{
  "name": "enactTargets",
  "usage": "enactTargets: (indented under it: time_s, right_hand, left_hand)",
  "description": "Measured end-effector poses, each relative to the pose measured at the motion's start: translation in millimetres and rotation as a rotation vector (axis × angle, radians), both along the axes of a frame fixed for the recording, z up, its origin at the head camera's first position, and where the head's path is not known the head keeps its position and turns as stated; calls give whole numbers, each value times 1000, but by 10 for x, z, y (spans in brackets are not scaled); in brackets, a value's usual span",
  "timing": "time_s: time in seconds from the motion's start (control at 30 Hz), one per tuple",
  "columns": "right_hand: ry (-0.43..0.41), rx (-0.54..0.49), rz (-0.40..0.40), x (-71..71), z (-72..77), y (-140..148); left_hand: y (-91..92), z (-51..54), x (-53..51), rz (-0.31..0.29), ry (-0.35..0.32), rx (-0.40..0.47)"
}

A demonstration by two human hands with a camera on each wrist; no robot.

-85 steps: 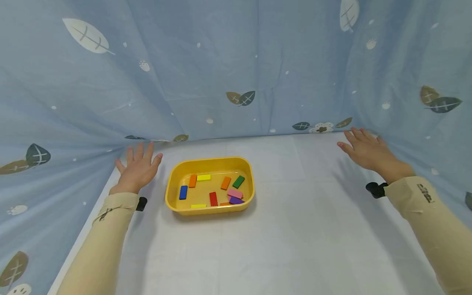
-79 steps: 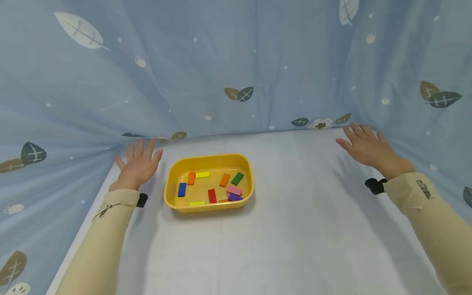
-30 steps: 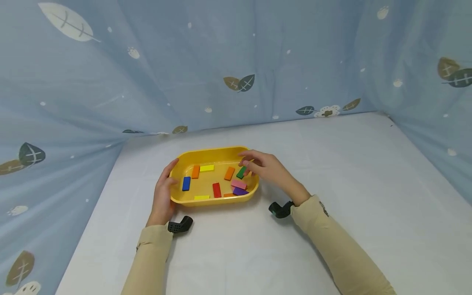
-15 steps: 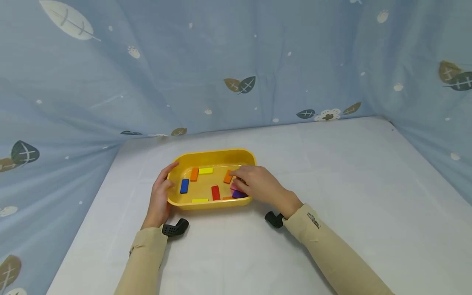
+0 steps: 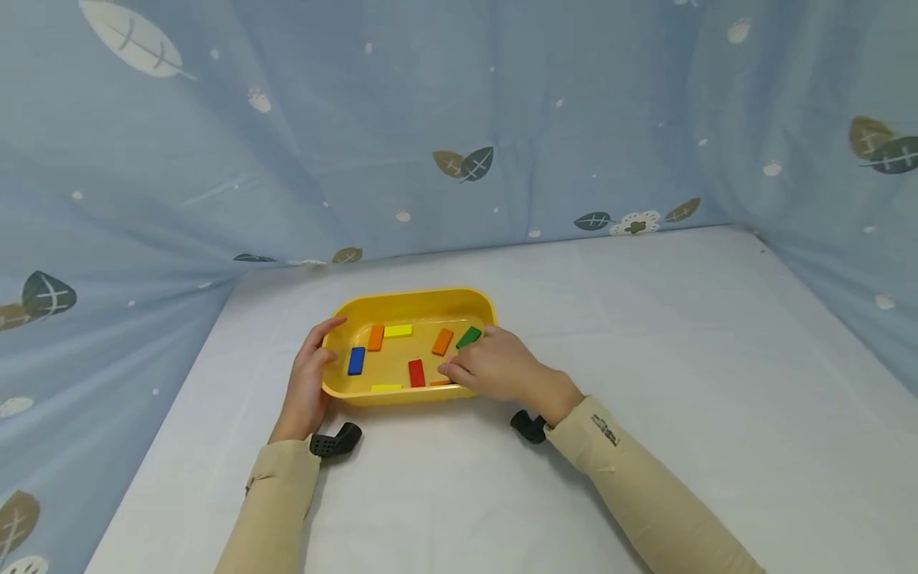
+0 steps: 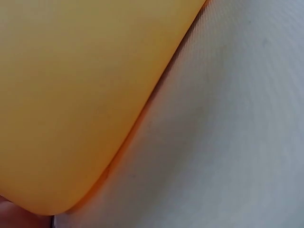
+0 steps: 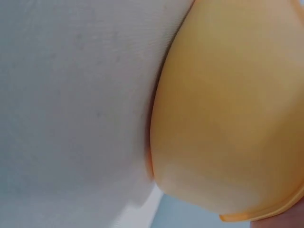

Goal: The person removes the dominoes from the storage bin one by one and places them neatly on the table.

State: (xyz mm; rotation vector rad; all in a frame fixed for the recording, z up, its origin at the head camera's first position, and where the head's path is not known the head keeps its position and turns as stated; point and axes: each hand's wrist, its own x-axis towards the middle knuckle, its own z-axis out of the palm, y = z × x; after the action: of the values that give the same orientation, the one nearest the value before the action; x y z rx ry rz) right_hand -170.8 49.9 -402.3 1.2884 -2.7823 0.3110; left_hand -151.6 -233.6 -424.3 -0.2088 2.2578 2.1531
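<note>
A yellow tray [image 5: 409, 296] with rounded corners stands on the white cloth, several small flat coloured blocks lying inside. My left hand [image 5: 305, 389] holds its left end, thumb over the rim and the other fingers outside. Over the right front part of the tray, my right hand [image 5: 500, 365] reaches in with its fingers pointing down. It covers the purple block and nearly all of the pink one; its fingertips are hidden. The green block [image 5: 469, 337] lies just behind that hand, and the red block [image 5: 417, 373] to its left. Both wrist views mostly show the tray's outer wall [image 6: 71, 95].
Also in the tray are a blue block [image 5: 356, 360], a yellow block [image 5: 398, 331] and several orange ones, such as the orange block [image 5: 442, 342]. A blue leaf-patterned curtain [image 5: 323, 143] hangs behind and at the sides of the white cloth [image 5: 645, 359].
Both hands came inward from the far sides to the tray. My left hand took hold of its left end. My right hand moved from beside the green block down over the pink and purple ones.
</note>
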Motion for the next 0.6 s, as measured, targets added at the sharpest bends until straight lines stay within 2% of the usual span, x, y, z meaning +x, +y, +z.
enactTargets:
  time_s: [0.27,0.43,0.6]
  right_hand:
    - [-59,17,0,-11,51,11]
    - [-175,-21,11,-26,91,44]
    - [-324,-120,74,-47,111,93]
  left_hand:
    - [-8,-3,-17,3,0,12]
    - [-17,-12,-34,-3,2,15]
    - [-29,-42,-33,-3,-2,22]
